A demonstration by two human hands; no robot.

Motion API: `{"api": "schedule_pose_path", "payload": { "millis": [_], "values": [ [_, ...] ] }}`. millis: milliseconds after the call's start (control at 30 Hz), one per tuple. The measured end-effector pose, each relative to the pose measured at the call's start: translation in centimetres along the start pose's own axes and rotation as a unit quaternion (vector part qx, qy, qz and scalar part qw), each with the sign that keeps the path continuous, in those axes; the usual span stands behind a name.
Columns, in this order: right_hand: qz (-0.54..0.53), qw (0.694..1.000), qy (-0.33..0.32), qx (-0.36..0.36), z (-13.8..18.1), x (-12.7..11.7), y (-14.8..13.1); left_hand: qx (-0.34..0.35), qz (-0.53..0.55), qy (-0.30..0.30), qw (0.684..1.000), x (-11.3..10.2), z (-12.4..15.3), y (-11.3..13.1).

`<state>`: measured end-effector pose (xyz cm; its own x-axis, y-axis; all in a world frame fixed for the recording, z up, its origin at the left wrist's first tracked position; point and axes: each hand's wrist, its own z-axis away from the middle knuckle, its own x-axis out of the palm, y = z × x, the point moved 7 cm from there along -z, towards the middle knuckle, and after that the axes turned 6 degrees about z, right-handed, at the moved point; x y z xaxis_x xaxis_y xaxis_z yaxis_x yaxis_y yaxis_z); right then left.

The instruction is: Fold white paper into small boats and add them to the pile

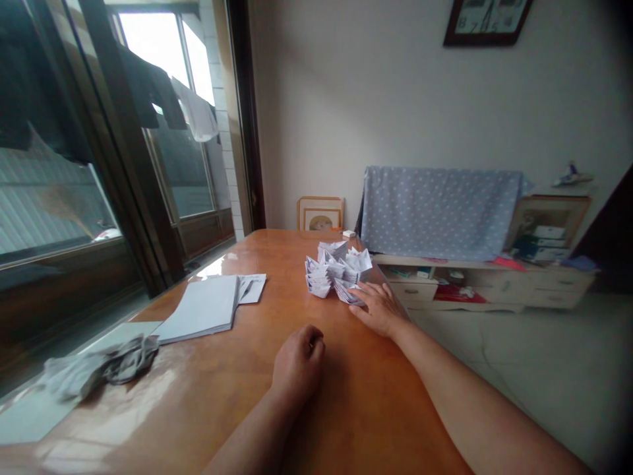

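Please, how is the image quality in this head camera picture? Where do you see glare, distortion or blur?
In the head view, the tall bright glass window is overexposed; glare whitens parts of the glossy orange-brown wooden table; the wide lens bends straight edges and darkens the corners; the pile of folded white paper shows no strong blur.

Daylight pours through the window [153,46] at 11 o'clock, blown out white; glare streaks the table [346,409] at 11 and 7 o'clock; shadows stay soft; corners darken, and the window frame [136,185] bows with edge distortion.
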<state>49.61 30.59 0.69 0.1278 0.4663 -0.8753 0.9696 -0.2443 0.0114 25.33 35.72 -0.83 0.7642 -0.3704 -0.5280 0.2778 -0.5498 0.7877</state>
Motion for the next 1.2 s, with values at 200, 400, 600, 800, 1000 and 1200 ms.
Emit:
{"api": "schedule_pose_path", "payload": {
  "millis": [200, 400, 600, 800, 1000, 1200],
  "values": [
    [-0.014, 1.000, 0.024, 0.006, 0.0, 0.0, 0.7, -0.002, -0.005, -0.004, 1.000, 0.1, 0.0, -0.1],
    [-0.086, 0.983, 0.152, 0.058, 0.8, -2.5, 2.1, -0.006, -0.007, -0.005, 1.000, 0.1, -0.1, -0.3],
    [-0.161, 0.960, 0.206, 0.095, 1.6, -6.1, 0.7, -0.008, -0.010, 0.003, 1.000, 0.1, -0.2, -0.4],
    [-0.225, 0.956, 0.147, 0.116, 1.2, -7.9, -5.3, -0.005, -0.001, 0.004, 1.000, 0.2, -0.5, -0.9],
    [-0.225, 0.969, 0.041, 0.094, 1.3, -4.8, -11.9, 0.019, 0.016, 0.010, 1.000, 0.2, -0.6, -1.0],
    [-0.203, 0.976, -0.054, 0.050, 2.5, -2.2, -12.4, 0.023, 0.042, 0.017, 0.999, 0.1, -0.7, -1.2]
  ]
}}
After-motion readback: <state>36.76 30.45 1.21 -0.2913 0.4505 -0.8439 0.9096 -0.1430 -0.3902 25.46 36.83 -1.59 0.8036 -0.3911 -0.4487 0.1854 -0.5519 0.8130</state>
